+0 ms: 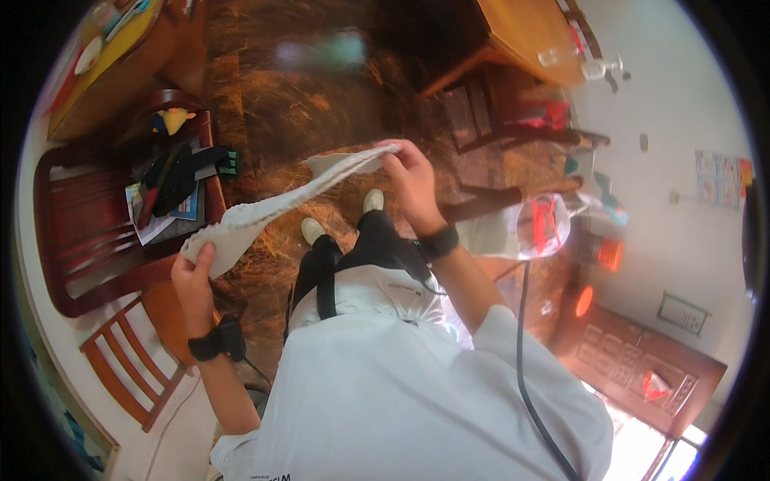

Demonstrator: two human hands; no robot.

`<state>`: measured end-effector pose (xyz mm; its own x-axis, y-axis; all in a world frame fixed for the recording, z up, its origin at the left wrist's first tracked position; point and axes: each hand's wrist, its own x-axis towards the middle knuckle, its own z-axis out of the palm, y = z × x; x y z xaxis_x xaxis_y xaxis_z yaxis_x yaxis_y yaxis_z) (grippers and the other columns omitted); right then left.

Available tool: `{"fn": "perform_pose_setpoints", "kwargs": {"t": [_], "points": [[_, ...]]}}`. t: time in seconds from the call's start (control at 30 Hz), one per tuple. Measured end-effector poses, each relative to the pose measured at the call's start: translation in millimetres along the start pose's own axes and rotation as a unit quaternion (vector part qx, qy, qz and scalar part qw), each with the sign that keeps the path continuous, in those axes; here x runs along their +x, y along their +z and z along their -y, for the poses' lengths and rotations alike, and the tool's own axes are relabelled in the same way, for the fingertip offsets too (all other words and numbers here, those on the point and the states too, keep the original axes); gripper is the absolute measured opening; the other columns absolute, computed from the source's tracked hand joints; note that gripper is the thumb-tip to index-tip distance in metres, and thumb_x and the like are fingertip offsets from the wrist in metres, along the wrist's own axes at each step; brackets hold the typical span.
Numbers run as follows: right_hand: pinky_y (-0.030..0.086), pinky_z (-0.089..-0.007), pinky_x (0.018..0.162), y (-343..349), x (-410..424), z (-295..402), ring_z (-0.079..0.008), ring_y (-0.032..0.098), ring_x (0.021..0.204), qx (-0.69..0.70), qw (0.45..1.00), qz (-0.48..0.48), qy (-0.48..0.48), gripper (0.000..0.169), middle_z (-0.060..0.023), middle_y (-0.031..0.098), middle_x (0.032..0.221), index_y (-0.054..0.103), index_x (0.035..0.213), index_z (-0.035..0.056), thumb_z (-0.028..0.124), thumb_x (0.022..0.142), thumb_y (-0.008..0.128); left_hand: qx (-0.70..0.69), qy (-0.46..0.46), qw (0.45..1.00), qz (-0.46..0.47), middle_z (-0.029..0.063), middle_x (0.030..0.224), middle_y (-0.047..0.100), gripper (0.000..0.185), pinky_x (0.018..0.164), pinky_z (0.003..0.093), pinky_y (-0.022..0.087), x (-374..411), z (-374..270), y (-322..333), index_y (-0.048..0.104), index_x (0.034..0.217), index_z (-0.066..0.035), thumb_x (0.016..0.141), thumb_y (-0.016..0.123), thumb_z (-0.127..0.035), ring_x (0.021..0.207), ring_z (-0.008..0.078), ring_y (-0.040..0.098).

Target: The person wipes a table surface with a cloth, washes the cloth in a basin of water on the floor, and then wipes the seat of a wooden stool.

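A light grey-white cloth is stretched between my two hands, above the floor in front of my feet. My left hand grips its lower left end, thumb on top. My right hand pinches the other end at the upper right, with a flap of cloth hanging behind it. The cloth's long edge runs slantwise between them, slightly sagging. Each wrist bears a black strap, and a dark box sits beside the left one.
At left stands a dark red wooden chair with dark cloth items and papers on it. A wooden chair is below it. At right are a clear bag with red strips, a wooden table and a black cable.
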<state>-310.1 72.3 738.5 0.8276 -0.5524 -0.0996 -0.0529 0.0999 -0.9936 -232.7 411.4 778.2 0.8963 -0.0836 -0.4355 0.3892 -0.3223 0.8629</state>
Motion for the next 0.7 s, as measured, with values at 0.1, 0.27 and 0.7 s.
{"fn": "perform_pose_setpoints", "kwargs": {"t": [0.1,0.27,0.7], "points": [[0.044,-0.0227,0.07,-0.9,-4.1,-13.5,-0.0065,0.054,0.078,0.024,0.999,-0.014,0.025,0.013,0.0007,0.061,0.086,0.061,0.096,0.0016,0.01,0.087,0.056,-0.148,0.0,0.989,-0.017,0.0071,0.105,0.063,0.033,0.084,0.027,0.045,12.0,12.0,6.2,0.058,0.108,0.005,0.088,0.064,-0.021,0.091,0.0142,0.059],[0.045,-0.0236,0.067,-7.8,-8.5,-18.9,-0.0076,0.055,0.075,-0.028,0.994,-0.056,0.091,0.02,-0.001,0.063,0.082,0.063,0.091,-0.001,0.018,0.087,0.058,-0.141,-0.018,0.988,0.058,0.0081,0.108,0.062,0.031,0.088,0.0272,0.043,24.9,20.0,15.1,0.058,0.11,0.005,0.09,0.063,-0.018,0.097,0.0146,0.058],[0.048,-0.0333,0.068,91.4,-59.3,33.1,-0.0287,0.061,0.08,-0.167,0.975,0.051,-0.138,0.021,-0.0145,0.063,0.089,0.064,0.102,-0.0005,0.002,0.081,0.061,-0.043,0.143,0.988,0.035,0.0127,0.089,0.065,0.028,0.071,0.029,0.047,-27.6,-36.5,138.0,0.058,0.109,0.0,0.097,0.049,-0.023,0.08,0.0164,0.06]]}}
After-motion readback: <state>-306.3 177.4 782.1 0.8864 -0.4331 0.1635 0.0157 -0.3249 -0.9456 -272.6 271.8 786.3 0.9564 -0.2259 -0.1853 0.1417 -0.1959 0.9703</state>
